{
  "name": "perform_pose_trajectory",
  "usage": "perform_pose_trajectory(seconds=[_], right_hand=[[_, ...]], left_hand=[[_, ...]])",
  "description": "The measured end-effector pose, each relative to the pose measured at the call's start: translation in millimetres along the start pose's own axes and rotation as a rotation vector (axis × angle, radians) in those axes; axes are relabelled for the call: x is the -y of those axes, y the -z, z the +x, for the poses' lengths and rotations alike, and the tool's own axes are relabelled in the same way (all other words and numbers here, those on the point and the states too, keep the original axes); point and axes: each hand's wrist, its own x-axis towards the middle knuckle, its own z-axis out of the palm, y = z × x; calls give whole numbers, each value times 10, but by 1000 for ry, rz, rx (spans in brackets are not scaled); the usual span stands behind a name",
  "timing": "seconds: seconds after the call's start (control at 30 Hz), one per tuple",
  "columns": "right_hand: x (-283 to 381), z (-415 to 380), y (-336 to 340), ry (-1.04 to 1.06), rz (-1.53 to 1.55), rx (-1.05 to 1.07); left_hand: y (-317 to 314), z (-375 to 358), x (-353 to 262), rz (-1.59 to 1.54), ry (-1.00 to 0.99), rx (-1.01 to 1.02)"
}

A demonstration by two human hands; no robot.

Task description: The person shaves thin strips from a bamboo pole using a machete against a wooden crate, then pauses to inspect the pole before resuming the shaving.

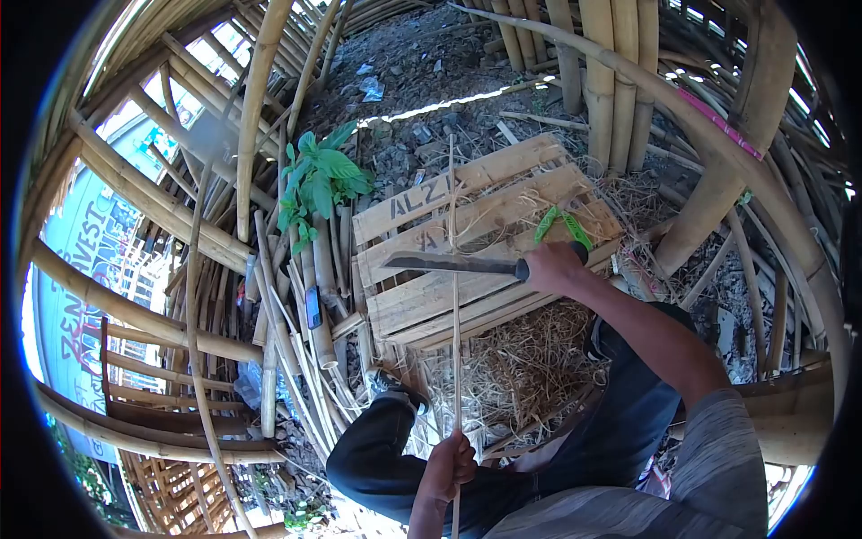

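My right hand (552, 268) is closed round the dark handle of a machete (449, 262). Its long blade points left, over a wooden slatted crate (503, 193) marked with stencilled letters, and crosses a thin bamboo strip (456, 350). My left hand (452, 464), low in the view above my lap, grips that strip near its lower part. The strip runs upright through the view, from my left fist up across the crate. Whether the blade touches the strip cannot be made out. A bright green object (564, 225) lies on the crate beside my right hand.
Straw shavings (530, 368) lie between my legs. A leafy green plant (321, 180) grows left of the crate. Near it, a blue phone-like object (313, 308) rests on bamboo poles. Thick bamboo poles (597, 90) stand behind, and a long curved pole (664, 94) arches across the right.
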Motion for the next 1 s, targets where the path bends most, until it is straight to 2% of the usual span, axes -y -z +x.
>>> perform_pose_trajectory(seconds=[0.07,0.23,0.3,0.4,0.5,0.57,0.63,0.67,0.73,0.83,0.9,1.0], right_hand=[[93,-92,-41,10,23,65],[258,-298,-208,280,165,203],[276,-293,-238,279,196,265],[337,-275,-242,275,264,380],[369,-206,-181,304,174,367],[327,-124,-191,374,6,218],[252,-45,-53,253,31,224],[171,19,-12,163,55,227],[-69,151,11,13,50,90],[-173,109,74,84,0,14],[-152,102,7,41,-10,1],[-167,60,-59,45,-28,-20]], left_hand=[[25,4,-30,0,-10,-28],[40,44,-49,17,15,-35],[93,47,-21,-45,91,68],[176,-23,11,-159,145,121],[211,-85,60,-238,181,168],[280,-91,143,-298,195,190],[326,-153,249,-353,210,214],[320,-234,314,-310,202,154],[292,-310,339,-157,138,13],[138,-328,271,-87,157,-7],[75,-319,270,-79,146,-26],[116,-299,250,-175,207,77]])
